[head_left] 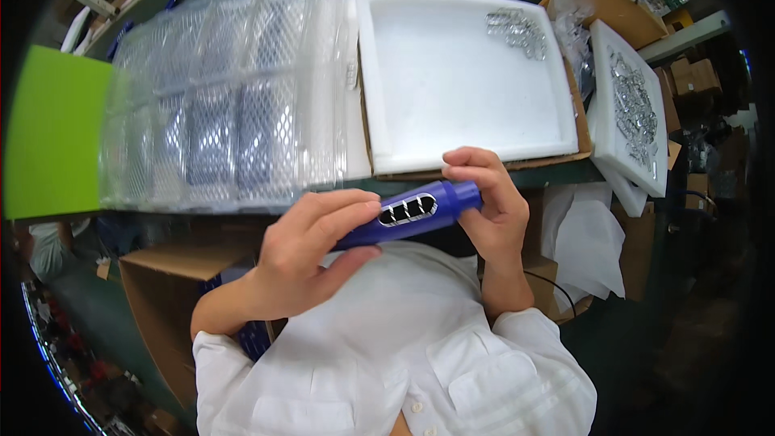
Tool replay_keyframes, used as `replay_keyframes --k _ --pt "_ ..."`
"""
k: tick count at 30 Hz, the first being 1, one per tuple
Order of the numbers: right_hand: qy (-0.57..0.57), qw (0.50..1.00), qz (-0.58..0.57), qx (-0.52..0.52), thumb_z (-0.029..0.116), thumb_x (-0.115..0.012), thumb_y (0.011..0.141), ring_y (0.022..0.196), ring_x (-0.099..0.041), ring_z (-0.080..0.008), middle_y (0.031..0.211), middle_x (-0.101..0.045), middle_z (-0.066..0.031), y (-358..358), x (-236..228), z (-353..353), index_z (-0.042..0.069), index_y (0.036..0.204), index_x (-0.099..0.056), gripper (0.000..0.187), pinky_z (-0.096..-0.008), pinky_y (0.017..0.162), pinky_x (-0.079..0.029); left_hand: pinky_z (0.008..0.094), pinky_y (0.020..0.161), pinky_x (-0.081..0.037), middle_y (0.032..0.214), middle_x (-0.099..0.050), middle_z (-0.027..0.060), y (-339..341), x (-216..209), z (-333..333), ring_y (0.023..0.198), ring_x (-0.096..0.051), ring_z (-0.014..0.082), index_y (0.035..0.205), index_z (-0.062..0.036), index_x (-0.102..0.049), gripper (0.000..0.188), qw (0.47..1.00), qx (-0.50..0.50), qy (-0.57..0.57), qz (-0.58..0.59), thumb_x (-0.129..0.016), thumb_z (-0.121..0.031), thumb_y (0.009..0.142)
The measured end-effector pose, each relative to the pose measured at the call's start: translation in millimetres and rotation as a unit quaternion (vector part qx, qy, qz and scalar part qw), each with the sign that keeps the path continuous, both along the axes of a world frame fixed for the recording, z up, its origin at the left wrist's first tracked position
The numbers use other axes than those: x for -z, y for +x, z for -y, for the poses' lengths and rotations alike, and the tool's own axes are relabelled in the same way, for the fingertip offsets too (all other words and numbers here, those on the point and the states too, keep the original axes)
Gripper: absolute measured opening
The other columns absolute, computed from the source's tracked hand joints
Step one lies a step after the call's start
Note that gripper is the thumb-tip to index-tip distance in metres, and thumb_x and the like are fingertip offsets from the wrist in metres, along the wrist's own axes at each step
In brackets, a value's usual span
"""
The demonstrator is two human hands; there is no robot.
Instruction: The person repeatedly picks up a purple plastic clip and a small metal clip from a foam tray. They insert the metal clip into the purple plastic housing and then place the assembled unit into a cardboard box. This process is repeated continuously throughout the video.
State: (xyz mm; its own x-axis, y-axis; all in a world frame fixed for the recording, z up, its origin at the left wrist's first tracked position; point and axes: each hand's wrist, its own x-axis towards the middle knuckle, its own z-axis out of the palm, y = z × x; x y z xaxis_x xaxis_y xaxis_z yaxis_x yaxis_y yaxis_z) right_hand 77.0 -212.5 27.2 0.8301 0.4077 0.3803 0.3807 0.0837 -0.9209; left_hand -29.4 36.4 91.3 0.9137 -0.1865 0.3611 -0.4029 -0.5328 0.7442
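A blue tapered handle-like housing lies across both my hands, in front of my chest. On its upper side is a black oval inlay with a silver rim and slanted silver bars. My left hand is closed round the wider left part, fingers on top and thumb along the near side. At the narrower right end, the fingers of my right hand grip the blue collar. The housing tilts slightly up to the right. Its left end is partly hidden by my left hand.
Beyond my hands stands a white foam tray with small silver parts in its far right corner. Stacked clear plastic trays and a green panel are left. Another foam tray holds silver parts at right. A cardboard box sits lower left.
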Motion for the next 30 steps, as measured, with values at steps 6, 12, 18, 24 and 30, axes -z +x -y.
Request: replay_keyframes --k 6,12,18,24,30 --pt "-0.013 0.993 -0.023 0.115 -0.015 -0.068 0.084 0.114 -0.067 -0.0250 0.124 -0.070 -0.0167 20.3 -5.1 33.7 -0.002 0.107 -0.071 0.026 -0.0338 0.097 -0.053 0.0267 0.079 -0.055 0.104 -0.075 0.0062 155.7 -31.0 -45.3 0.096 -0.071 0.0128 0.127 -0.0031 -0.072 0.032 0.985 -0.110 0.013 -0.134 -0.073 -0.016 0.097" --pt "-0.038 0.980 -0.001 0.196 -0.010 -0.065 0.092 0.106 -0.068 -0.0195 0.124 -0.070 -0.0140 38.8 -12.0 56.5 -0.001 0.105 -0.071 0.017 -0.0298 0.089 -0.053 0.0285 0.083 -0.056 0.114 -0.077 0.0130 385.0 11.4 -130.3 0.102 -0.072 0.0191 0.134 -0.0008 -0.069 0.042 0.981 -0.185 -0.060 0.027 -0.064 -0.033 0.107" --pt "-0.202 0.920 0.051 0.332 -0.006 -0.066 0.093 0.094 -0.070 -0.0190 0.117 -0.073 -0.0108 72.0 -19.5 85.5 0.000 0.109 -0.071 0.018 -0.0296 0.079 -0.055 0.0366 0.108 -0.049 0.138 -0.068 0.0160 318.7 -2.7 -143.1 0.121 -0.066 0.0258 0.143 -0.0010 -0.063 0.053 0.967 -0.235 -0.004 0.099 -0.065 -0.038 0.105" --pt "-0.336 0.870 0.154 0.327 0.009 -0.067 0.095 0.100 -0.073 -0.0309 0.116 -0.074 -0.0136 173.6 -6.3 101.1 0.005 0.111 -0.075 0.018 -0.0412 0.085 -0.057 0.0370 0.112 -0.046 0.142 -0.065 0.0143 91.4 -30.5 -161.4 0.128 -0.062 0.0234 0.142 -0.0016 -0.062 0.037 0.929 -0.332 0.017 0.161 -0.056 -0.014 0.108" --pt "-0.523 0.761 0.282 0.259 0.023 -0.074 0.093 0.104 -0.072 -0.0356 0.113 -0.076 -0.0157 235.8 7.6 61.2 0.005 0.113 -0.078 0.028 -0.0444 0.094 -0.055 0.0342 0.104 -0.050 0.133 -0.068 0.0123 -137.1 56.6 -214.1 0.115 -0.064 0.0212 0.132 0.0038 -0.064 0.029 0.809 -0.572 -0.045 0.130 -0.055 -0.005 0.106"
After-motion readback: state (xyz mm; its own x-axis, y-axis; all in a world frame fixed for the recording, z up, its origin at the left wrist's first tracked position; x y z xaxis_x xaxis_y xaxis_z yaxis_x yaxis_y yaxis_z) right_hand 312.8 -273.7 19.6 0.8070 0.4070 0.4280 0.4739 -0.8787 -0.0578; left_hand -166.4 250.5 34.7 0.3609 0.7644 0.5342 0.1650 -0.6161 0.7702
